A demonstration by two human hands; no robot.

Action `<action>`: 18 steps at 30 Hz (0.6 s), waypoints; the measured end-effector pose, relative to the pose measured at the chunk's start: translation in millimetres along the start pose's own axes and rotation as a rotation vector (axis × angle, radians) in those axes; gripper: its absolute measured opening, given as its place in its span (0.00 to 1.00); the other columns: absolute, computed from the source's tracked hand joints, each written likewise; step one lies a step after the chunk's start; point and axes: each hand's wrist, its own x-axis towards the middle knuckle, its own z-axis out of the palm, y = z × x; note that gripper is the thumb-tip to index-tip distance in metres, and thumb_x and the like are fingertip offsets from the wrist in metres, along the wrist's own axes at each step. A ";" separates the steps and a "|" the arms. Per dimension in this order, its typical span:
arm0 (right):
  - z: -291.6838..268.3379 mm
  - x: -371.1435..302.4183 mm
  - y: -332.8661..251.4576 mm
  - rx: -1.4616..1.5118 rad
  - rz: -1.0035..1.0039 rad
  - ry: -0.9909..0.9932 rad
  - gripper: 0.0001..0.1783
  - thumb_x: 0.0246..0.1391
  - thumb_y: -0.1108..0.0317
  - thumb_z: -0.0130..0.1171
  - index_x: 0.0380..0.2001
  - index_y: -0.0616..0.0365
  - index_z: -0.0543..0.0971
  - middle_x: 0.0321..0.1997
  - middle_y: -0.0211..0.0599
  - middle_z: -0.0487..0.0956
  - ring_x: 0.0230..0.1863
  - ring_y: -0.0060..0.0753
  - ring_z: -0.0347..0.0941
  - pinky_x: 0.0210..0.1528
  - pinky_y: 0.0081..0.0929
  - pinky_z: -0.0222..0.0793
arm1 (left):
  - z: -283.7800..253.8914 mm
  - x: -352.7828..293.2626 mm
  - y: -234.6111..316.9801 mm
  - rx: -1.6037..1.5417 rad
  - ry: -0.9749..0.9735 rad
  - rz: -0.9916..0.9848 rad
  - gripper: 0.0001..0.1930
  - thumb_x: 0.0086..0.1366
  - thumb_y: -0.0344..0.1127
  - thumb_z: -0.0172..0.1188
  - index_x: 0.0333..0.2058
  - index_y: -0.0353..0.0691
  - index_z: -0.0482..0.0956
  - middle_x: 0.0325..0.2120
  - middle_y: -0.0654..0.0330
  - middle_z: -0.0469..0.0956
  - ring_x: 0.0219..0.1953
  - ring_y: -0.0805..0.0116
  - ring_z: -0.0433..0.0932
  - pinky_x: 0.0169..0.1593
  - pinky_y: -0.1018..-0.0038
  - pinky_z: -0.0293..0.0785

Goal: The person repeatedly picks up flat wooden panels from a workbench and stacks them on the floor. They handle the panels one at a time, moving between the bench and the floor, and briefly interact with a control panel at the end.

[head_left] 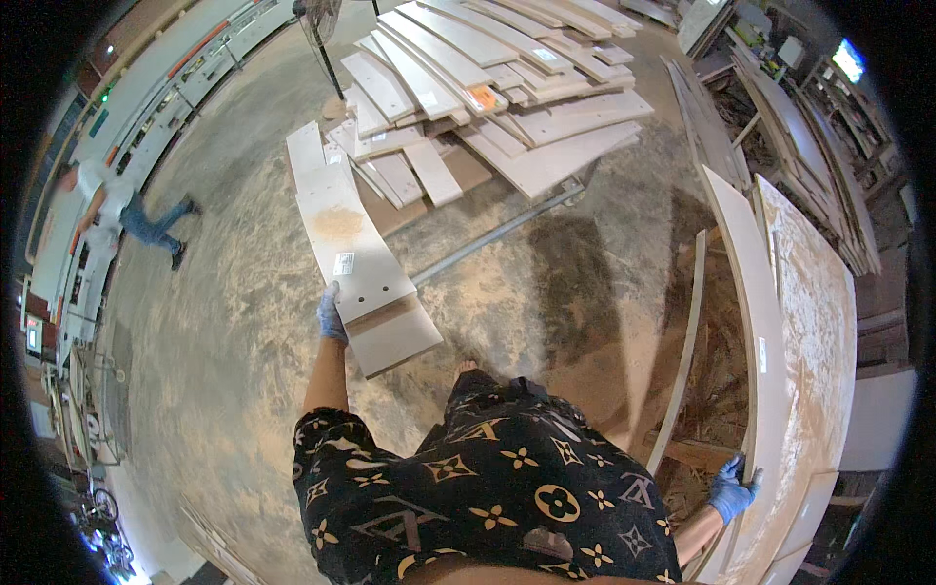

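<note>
My left hand [331, 314], in a blue glove, grips the left edge of a stack of white panels [351, 255] held out flat in front of me above the floor. The top panel carries a small label, two round holes and a patch of sawdust. At the lower right, my right hand [732, 490], also in a blue glove, holds the edge of a tall white panel [756, 331] that stands on its edge among other upright boards.
A large pile of white boards [507, 88] lies ahead on the dusty concrete floor [244, 322]. More boards lean at the right [819, 322]. Another person [122, 210] walks at the far left beside a long machine. A metal rail [497, 234] lies on the floor.
</note>
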 end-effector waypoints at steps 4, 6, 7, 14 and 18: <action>31.1 -97.1 82.7 -0.053 0.143 -0.145 0.23 0.44 0.68 0.63 0.45 0.64 0.72 0.44 0.46 0.76 0.46 0.44 0.71 0.47 0.43 0.71 | -29.9 109.5 40.0 0.164 -0.043 -0.019 0.29 0.57 0.52 0.56 0.50 0.36 0.69 0.42 0.54 0.75 0.41 0.61 0.76 0.45 0.68 0.73; 35.7 -134.2 120.6 -0.024 0.113 -0.008 0.23 0.44 0.66 0.63 0.45 0.62 0.72 0.43 0.45 0.76 0.43 0.44 0.72 0.44 0.42 0.73 | -35.0 144.1 39.8 0.688 0.210 -0.004 0.31 0.58 0.53 0.54 0.53 0.36 0.66 0.43 0.52 0.75 0.43 0.59 0.75 0.49 0.66 0.71; 34.6 -153.0 136.4 -0.045 0.101 -0.023 0.22 0.44 0.65 0.62 0.44 0.62 0.72 0.41 0.45 0.76 0.41 0.43 0.72 0.42 0.41 0.74 | -24.6 158.2 35.2 1.130 0.334 0.179 0.30 0.59 0.52 0.53 0.53 0.36 0.65 0.42 0.52 0.74 0.43 0.58 0.75 0.49 0.67 0.71; 11.8 -268.8 201.3 -0.152 0.085 -0.161 0.24 0.45 0.63 0.60 0.45 0.64 0.71 0.42 0.47 0.76 0.41 0.43 0.73 0.40 0.36 0.75 | 141.1 -26.6 -42.5 0.250 -1.216 -0.204 0.37 0.57 0.36 0.58 0.62 0.42 0.49 0.59 0.55 0.56 0.55 0.61 0.65 0.54 0.67 0.67; -18.4 -329.9 225.2 -0.242 0.121 -0.226 0.24 0.42 0.64 0.60 0.43 0.65 0.72 0.42 0.44 0.77 0.42 0.42 0.74 0.47 0.35 0.71 | 168.1 -175.5 -59.3 0.167 -1.273 -0.316 0.26 0.61 0.32 0.52 0.58 0.42 0.58 0.54 0.55 0.64 0.56 0.60 0.65 0.56 0.64 0.66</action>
